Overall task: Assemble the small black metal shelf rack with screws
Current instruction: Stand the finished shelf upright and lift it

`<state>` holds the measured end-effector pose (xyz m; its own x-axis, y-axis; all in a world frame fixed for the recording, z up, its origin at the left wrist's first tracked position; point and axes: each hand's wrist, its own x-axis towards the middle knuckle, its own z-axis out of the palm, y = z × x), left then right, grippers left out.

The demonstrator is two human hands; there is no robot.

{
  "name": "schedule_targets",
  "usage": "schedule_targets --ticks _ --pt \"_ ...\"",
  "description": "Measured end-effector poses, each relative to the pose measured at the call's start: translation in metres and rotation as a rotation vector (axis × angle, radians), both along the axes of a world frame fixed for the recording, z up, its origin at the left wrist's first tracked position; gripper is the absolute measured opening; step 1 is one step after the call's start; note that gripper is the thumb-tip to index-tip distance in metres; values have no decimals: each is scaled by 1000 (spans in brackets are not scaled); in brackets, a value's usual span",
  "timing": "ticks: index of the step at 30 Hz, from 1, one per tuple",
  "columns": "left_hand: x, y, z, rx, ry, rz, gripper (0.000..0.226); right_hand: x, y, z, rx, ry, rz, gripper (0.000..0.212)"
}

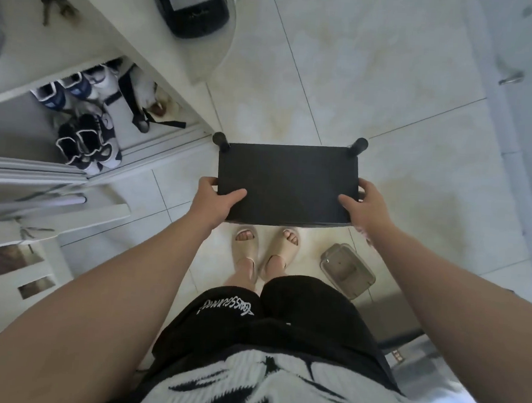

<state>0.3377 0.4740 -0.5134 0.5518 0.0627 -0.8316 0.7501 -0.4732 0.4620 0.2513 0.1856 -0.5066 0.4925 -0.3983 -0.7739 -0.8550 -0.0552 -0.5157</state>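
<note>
Fingers [232, 195] of your left hand [213, 198] are curling round the near-left corner of the black shelf rack [287, 184], thumb lying on top, the rest going under the edge. Your right hand [365, 207] is gripping the near-right corner the same way. Neither hand is holding anything else.

The rack is hanging in the air in front of you, above your feet. Its top panel is sitting roughly level, and two round legs [358, 146] are showing at the far corners. The near legs are hiding under the panel, so I cannot tell if all four are on. No screws or tool are showing.

Judgement: assembly is looking done or nearly so, and you are carrying or placing the rack. The next move is likely calling for lowering it level onto its legs and checking for wobble.

Below, a pale tiled floor [374, 83] is spreading out, with a clear plastic container [346, 270] lying near your right foot. A white shoe cabinet [91, 25] is standing to your left, shoes [87, 146] inside.
</note>
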Motion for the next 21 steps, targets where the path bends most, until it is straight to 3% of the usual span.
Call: schedule_targets --ticks 9,21 --pt "64 -75 82 -63 -170 -127 58 27 -64 82 -104 -186 -86 49" --pt "251 -176 103 -188 -339 -238 54 166 -145 114 -176 -365 -344 49"
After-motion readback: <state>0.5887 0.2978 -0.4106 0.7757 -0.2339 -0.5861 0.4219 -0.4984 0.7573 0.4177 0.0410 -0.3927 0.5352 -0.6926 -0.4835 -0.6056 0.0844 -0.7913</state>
